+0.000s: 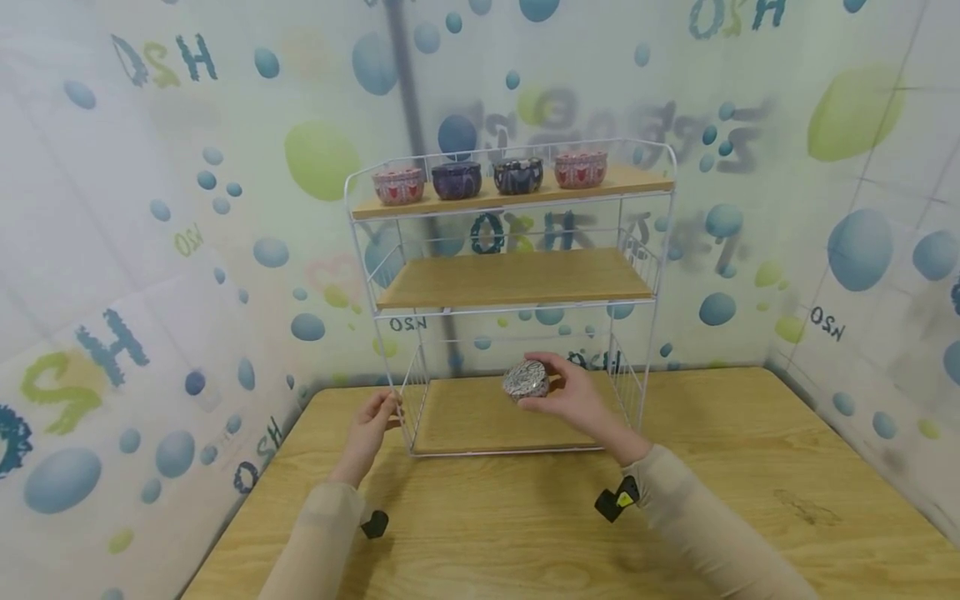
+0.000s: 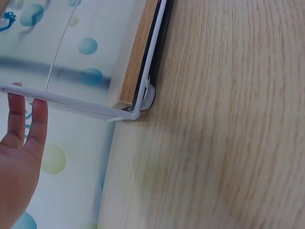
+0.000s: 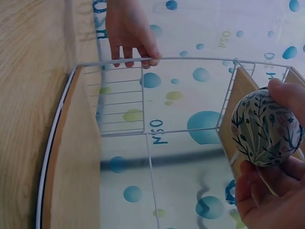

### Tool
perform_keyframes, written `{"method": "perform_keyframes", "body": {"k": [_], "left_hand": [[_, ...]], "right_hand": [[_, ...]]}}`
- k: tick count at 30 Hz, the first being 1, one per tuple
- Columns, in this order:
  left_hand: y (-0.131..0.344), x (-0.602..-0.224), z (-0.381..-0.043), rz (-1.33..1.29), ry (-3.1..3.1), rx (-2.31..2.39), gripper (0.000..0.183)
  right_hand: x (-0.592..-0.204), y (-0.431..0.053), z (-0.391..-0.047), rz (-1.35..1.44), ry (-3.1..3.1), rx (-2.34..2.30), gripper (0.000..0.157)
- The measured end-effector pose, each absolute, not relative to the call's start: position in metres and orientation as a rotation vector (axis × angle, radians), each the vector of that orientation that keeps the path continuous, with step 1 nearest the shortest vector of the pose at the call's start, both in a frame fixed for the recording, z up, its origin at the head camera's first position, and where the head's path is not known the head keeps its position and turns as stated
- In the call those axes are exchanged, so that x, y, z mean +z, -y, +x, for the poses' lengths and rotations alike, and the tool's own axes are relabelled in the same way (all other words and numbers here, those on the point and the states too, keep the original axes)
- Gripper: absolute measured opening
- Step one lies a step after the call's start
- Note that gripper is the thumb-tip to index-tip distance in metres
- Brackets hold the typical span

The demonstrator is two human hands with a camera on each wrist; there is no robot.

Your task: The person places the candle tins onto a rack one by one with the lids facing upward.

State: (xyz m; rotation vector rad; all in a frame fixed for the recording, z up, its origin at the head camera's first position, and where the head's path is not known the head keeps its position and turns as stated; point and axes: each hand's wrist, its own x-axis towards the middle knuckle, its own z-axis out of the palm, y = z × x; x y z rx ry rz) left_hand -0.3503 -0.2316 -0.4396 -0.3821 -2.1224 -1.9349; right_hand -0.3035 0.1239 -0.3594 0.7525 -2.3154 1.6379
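Observation:
My right hand (image 1: 566,392) grips a small round tin (image 1: 527,380) between thumb and fingers, in front of the lower part of a white wire rack (image 1: 651,333). In the right wrist view the tin (image 3: 264,128) shows a pale side with dark leaves and flowers. At the rack's left front post my left hand (image 1: 371,429) pinches the white wire, low down near the bottom shelf. Its fingers (image 2: 40,114) reach behind the post in the left wrist view.
Several patterned tins, among them a pink one (image 1: 399,187) and a dark blue one (image 1: 457,180), line the top shelf (image 1: 517,200). Below are a wooden middle shelf (image 1: 517,279) and bottom shelf (image 1: 480,421). The rack stands on a wooden table (image 1: 525,533) against a patterned wall covering.

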Motion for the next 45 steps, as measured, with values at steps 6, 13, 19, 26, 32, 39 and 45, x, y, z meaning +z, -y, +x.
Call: {"method": "perform_keyframes", "body": {"k": [6, 13, 19, 26, 32, 39, 45], "left_hand": [[0.232, -0.439, -0.351, -0.404, 2.104, -1.922, 0.023], [0.233, -0.437, -0.353, -0.353, 2.109, -1.953, 0.018], [0.232, -0.435, -0.352, -0.334, 2.138, -1.958, 0.018], [0.232, -0.436, -0.351, -0.343, 2.134, -1.956, 0.019], [0.233, -0.440, -0.351, -0.393, 2.116, -1.933, 0.024], [0.233, -0.441, -0.350, -0.412, 2.102, -1.943, 0.020], [0.231, -0.439, -0.352, -0.371, 2.121, -1.964, 0.021]], "right_hand": [[-0.345, -0.134, -0.300, 0.691, 2.342, 1.579, 0.069], [-0.329, -0.146, -0.297, 0.666, 2.355, 1.524, 0.069], [-0.321, -0.155, -0.296, 0.637, 2.362, 1.522, 0.070], [-0.312, -0.163, -0.292, 0.663, 2.324, 1.503, 0.066], [-0.304, -0.169, -0.290, 0.709, 2.259, 1.492, 0.065], [-0.292, -0.177, -0.289, 0.655, 2.295, 1.532, 0.065], [-0.281, -0.185, -0.287, 0.632, 2.279, 1.489, 0.064]]}}
